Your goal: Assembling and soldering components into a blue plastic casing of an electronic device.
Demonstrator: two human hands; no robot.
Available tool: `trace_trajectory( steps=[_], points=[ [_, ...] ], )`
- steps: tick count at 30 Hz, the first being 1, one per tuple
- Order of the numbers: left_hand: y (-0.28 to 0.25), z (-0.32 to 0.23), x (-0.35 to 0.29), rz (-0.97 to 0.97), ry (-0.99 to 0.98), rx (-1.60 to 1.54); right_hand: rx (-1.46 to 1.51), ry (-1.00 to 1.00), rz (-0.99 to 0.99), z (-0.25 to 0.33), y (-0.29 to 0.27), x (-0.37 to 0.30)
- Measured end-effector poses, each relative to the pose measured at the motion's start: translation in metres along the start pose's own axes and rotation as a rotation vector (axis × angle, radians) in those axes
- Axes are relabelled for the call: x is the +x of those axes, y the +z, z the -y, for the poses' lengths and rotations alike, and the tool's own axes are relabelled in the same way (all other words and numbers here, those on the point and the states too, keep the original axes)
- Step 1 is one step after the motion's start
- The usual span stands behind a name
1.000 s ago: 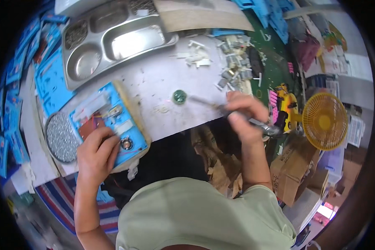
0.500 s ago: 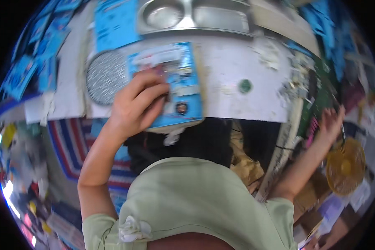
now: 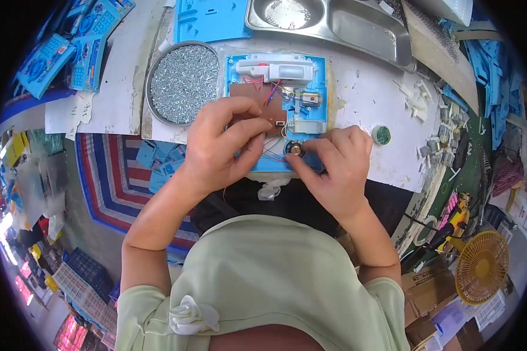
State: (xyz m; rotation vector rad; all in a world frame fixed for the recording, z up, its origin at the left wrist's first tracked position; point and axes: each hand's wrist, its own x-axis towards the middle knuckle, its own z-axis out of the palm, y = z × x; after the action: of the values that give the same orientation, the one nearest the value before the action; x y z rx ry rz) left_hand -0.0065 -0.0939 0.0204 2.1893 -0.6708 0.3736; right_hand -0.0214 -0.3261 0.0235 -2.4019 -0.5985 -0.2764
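Blue plastic casing [image 3: 318, 114] on pale table [image 3: 357, 99], long axis near–far. Left hand [image 3: 219, 143] narrowed at flat brown board [image 3: 253, 96], grip can't tell. Right hand [image 3: 341, 167]: thumb, fingers close around round speaker [image 3: 295, 149]. Left: round dish [image 3: 149, 88], shiny metal bits [image 3: 184, 85].

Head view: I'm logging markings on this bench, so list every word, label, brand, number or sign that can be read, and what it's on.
No text is clear enough to quote.
Blue printed panels, upper left: markings too small to read.
Cardboard box, lower right: print too small and blurred.
Open blue case, centre: no lettering that I can make out.
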Motion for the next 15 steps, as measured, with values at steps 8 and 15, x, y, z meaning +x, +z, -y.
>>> trace_trajectory(
  steps=[8,15],
  points=[
    [0.002,-0.001,0.024,0.020,0.071,0.078,0.033,0.027,0.032,0.001,-0.010,0.007],
    [0.014,0.003,0.037,-0.004,0.103,0.271,-0.155,0.060,-0.011,-0.024,-0.008,0.059]
  ],
)
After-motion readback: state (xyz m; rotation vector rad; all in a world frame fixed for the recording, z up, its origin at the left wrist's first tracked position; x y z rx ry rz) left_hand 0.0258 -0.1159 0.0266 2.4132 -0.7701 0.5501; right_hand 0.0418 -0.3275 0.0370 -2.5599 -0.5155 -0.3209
